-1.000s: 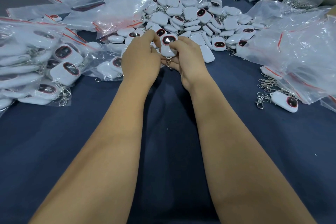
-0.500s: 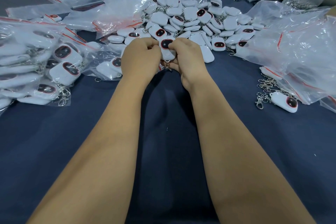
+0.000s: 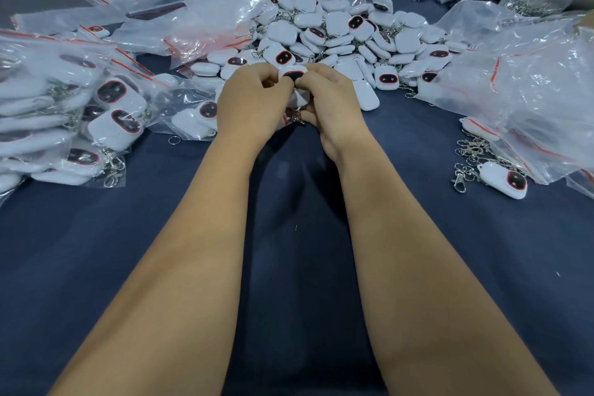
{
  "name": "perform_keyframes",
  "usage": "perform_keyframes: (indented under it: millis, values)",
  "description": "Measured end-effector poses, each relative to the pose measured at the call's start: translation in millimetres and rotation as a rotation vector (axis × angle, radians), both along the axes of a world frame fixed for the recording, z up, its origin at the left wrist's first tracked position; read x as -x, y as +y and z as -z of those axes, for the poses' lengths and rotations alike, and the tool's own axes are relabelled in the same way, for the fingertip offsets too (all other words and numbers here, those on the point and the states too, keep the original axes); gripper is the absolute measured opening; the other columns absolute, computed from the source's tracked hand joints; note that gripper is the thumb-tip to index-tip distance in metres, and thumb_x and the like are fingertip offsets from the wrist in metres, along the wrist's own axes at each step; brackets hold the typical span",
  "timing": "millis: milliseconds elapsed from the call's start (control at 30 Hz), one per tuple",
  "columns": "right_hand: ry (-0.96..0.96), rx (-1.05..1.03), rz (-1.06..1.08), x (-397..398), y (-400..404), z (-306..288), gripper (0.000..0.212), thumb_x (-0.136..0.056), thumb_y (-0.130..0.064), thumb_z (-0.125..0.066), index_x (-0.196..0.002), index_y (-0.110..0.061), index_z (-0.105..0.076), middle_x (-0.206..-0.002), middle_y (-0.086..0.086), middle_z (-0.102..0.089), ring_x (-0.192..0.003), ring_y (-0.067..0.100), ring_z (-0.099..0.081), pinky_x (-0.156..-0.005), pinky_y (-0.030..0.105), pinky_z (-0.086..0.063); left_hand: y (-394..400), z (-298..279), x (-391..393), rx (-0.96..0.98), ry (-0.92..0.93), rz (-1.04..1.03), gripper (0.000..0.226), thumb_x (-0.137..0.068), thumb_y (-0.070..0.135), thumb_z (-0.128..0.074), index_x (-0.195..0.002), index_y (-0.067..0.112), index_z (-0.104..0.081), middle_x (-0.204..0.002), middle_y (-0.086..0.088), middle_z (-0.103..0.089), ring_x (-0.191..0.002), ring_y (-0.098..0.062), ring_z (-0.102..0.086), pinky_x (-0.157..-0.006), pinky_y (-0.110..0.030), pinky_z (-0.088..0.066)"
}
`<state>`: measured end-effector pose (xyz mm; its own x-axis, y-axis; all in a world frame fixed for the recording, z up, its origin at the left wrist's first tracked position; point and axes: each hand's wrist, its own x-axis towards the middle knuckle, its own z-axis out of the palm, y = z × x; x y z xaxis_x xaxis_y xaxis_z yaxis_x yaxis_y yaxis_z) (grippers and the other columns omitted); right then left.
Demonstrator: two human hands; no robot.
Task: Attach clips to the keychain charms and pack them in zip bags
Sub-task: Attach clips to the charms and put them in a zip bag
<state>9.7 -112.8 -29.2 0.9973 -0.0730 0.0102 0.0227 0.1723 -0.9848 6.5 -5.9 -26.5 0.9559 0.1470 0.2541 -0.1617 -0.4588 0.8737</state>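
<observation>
A white keychain charm (image 3: 295, 75) with a dark red-rimmed face is held between both my hands, just in front of the big pile of loose charms (image 3: 337, 32). My left hand (image 3: 249, 100) and my right hand (image 3: 331, 100) both curl their fingers round it, thumbs meeting at its face. A metal clip (image 3: 297, 117) hangs below it between my palms. A thin zip bag seems to wrap the charm, but I cannot tell for sure.
Packed zip bags of charms (image 3: 70, 112) are stacked at the left. Empty zip bags (image 3: 530, 83) lie heaped at the right, with loose clips (image 3: 469, 154) and one charm (image 3: 504, 178) in front of them. A blue cloth (image 3: 295, 235) covers the table. A loose ring (image 3: 173, 140) lies left.
Both hands have drawn closer together and a little toward me, and their fingers have closed further over the charm, covering more of its face.
</observation>
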Motion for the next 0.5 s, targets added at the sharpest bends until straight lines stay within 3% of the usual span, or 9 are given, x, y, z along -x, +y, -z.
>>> perform_keyframes:
  millis: [167,267,333,433,500]
  values:
    - [-0.014,0.016,-0.017,2.2,-0.8,-1.5,0.02,-0.088,0.0,-0.052,-0.082,-0.014,-0.065,-0.071,0.004,-0.066,-0.058,0.011,-0.061,-0.059,0.025,-0.052,-0.5,2.0,-1.2,-0.033,-0.055,-0.017,0.024,-0.086,0.029,-0.057,-0.079,0.008,-0.069,-0.063,0.007,-0.055,-0.056,-0.003,-0.046,-0.056,-0.017,-0.04]
    - [-0.037,0.032,0.021,2.3,1.2,-0.9,0.015,-0.087,-0.003,-0.057,-0.082,-0.015,-0.066,-0.068,0.002,-0.066,-0.061,0.012,-0.061,-0.058,0.025,-0.052,1.5,1.1,-0.4,0.05,-0.039,-0.001,0.024,-0.078,0.03,-0.055,-0.072,0.011,-0.069,-0.055,0.008,-0.054,-0.055,-0.01,-0.047,-0.06,-0.032,-0.047]
    - [-0.06,0.05,0.075,2.1,1.3,-1.8,0.011,-0.086,-0.008,-0.062,-0.082,-0.017,-0.066,-0.075,0.004,-0.066,-0.069,0.015,-0.06,-0.067,0.03,-0.051,3.6,0.0,-1.0,0.087,-0.028,-0.004,0.018,-0.078,0.025,-0.053,-0.069,0.023,-0.068,-0.052,0.012,-0.054,-0.056,-0.01,-0.049,-0.062,-0.031,-0.046]
    - [-0.054,-0.009,0.185,1.1,-2.0,-6.0,0.015,-0.089,-0.008,-0.061,-0.077,-0.017,-0.058,-0.079,0.004,-0.059,-0.069,0.015,-0.053,-0.063,0.026,-0.044,7.0,0.9,-3.5,0.034,-0.027,-0.036,0.03,-0.08,0.016,-0.056,-0.103,0.03,-0.07,-0.068,0.013,-0.059,-0.065,-0.006,-0.054,-0.064,-0.023,-0.045]
    - [-0.054,-0.159,0.189,0.7,-4.3,-8.9,0.016,-0.091,-0.002,-0.056,-0.08,-0.013,-0.053,-0.078,0.005,-0.057,-0.068,0.016,-0.056,-0.061,0.026,-0.05,8.3,1.7,-4.5,-0.034,-0.045,-0.068,0.037,-0.081,0.016,-0.058,-0.115,0.026,-0.066,-0.074,0.012,-0.059,-0.072,-0.007,-0.056,-0.065,-0.023,-0.04]
